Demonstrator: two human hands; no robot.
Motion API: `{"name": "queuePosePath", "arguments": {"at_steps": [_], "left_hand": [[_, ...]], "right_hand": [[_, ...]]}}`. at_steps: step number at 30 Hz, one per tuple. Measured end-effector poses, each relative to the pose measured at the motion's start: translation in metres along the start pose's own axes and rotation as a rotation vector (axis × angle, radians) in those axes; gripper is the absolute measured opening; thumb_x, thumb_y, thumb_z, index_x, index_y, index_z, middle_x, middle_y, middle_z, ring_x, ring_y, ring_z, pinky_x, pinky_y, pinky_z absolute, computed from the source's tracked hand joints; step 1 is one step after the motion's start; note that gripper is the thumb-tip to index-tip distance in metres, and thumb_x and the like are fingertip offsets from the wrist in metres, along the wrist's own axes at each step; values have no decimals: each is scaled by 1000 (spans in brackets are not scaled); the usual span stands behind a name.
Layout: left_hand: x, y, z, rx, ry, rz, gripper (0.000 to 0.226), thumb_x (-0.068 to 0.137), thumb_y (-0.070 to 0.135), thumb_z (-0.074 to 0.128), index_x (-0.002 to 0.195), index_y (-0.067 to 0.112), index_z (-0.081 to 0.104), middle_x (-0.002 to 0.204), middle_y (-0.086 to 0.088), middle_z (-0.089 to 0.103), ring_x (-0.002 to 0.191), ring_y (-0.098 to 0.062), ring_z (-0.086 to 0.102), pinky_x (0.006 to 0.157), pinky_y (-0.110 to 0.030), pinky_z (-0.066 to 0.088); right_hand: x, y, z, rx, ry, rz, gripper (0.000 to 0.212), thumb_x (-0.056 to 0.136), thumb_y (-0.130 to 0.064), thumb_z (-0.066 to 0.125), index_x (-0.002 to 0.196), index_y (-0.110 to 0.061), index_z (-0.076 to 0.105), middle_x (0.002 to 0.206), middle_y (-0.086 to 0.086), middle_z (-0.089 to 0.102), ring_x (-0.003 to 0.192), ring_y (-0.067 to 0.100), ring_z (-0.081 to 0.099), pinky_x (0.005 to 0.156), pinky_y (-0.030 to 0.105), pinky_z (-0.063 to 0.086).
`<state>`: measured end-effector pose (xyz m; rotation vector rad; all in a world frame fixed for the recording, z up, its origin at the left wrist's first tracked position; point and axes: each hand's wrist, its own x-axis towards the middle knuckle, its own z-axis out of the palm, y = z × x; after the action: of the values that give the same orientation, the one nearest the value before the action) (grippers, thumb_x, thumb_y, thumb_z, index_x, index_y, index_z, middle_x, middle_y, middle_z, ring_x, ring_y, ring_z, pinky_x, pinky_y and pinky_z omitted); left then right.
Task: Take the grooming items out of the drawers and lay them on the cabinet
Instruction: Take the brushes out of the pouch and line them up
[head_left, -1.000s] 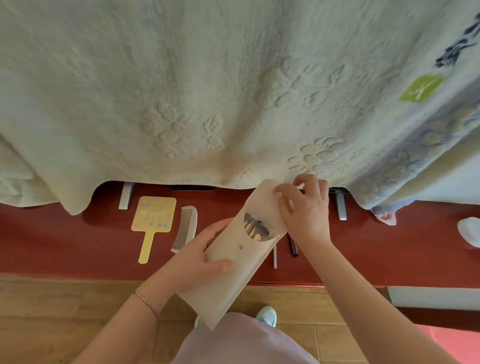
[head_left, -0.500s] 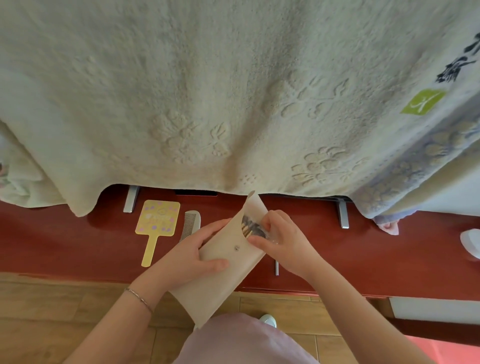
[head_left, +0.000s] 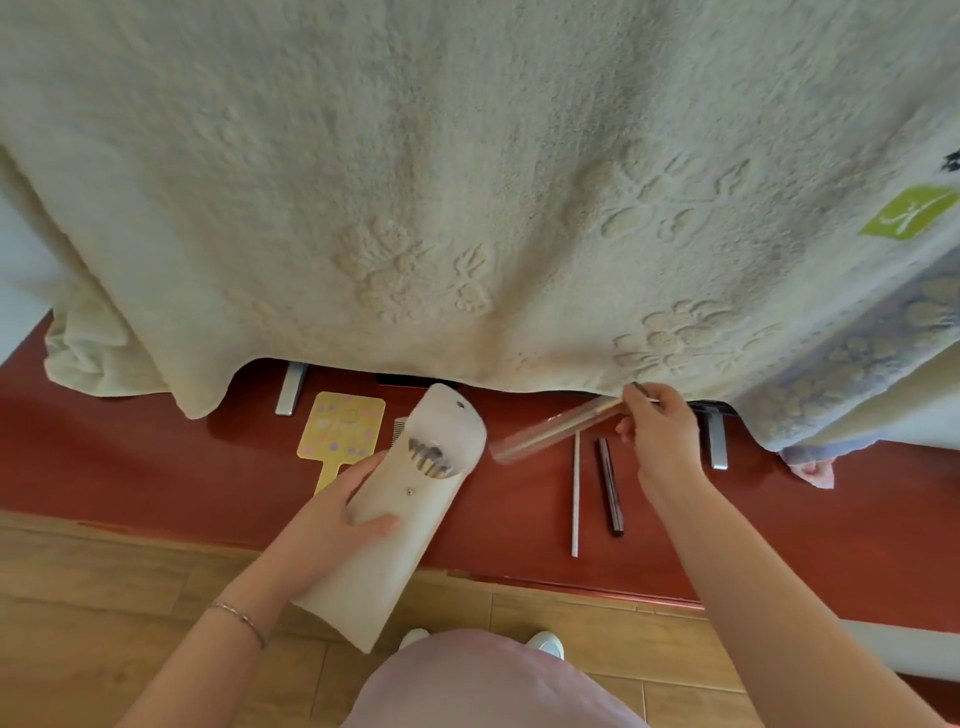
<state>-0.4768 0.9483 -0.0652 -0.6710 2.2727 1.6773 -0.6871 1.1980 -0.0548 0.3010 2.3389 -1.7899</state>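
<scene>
Blanket (head_left: 467, 182), cream and embossed with flowers, filled most of what I saw and hung down to the red cabinet tabletop (head_left: 156, 467). Below it, I watched the left hand (head_left: 332, 519) wrapped around the middle of a cream brush pouch (head_left: 395, 525), its flap up and dark brush heads showing in the mouth. The right hand (head_left: 660, 441) was pinched on the end of a brush in a clear sleeve (head_left: 545, 434), which was blurred and held slanting above the tabletop just right of the pouch. A yellow hand mirror (head_left: 340, 431) lay flat behind the pouch. A white stick (head_left: 575, 493) and a dark pencil (head_left: 609, 486) lay side by side under the right hand.
</scene>
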Motion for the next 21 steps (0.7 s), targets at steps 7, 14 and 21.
{"name": "queuePosePath", "arguments": {"at_steps": [7, 14, 21], "left_hand": [[-2, -9, 3, -1, 49, -43, 64, 81, 28, 66, 129, 55, 33, 117, 29, 54, 93, 6, 61, 71, -21, 52], [2, -6, 17, -34, 3, -13, 65, 81, 27, 66, 132, 51, 34, 121, 26, 55, 99, -2, 61, 80, -32, 55], [12, -6, 28, -39, -13, -11, 69, 73, 40, 67, 131, 53, 33, 121, 20, 56, 102, -10, 62, 82, -41, 55]], "right_hand": [[7, 33, 50, -429, -364, -17, 9, 85, -25, 59, 91, -19, 62, 64, -3, 63, 60, 15, 56, 63, 31, 47], [27, 44, 69, -722, -363, -150, 26, 84, -32, 62, 105, -17, 60, 90, 0, 60, 82, 19, 57, 65, 28, 40], [-17, 16, 58, -487, -335, -257, 20, 87, -35, 56, 80, -16, 57, 70, -5, 55, 66, 11, 51, 59, 25, 37]]}}
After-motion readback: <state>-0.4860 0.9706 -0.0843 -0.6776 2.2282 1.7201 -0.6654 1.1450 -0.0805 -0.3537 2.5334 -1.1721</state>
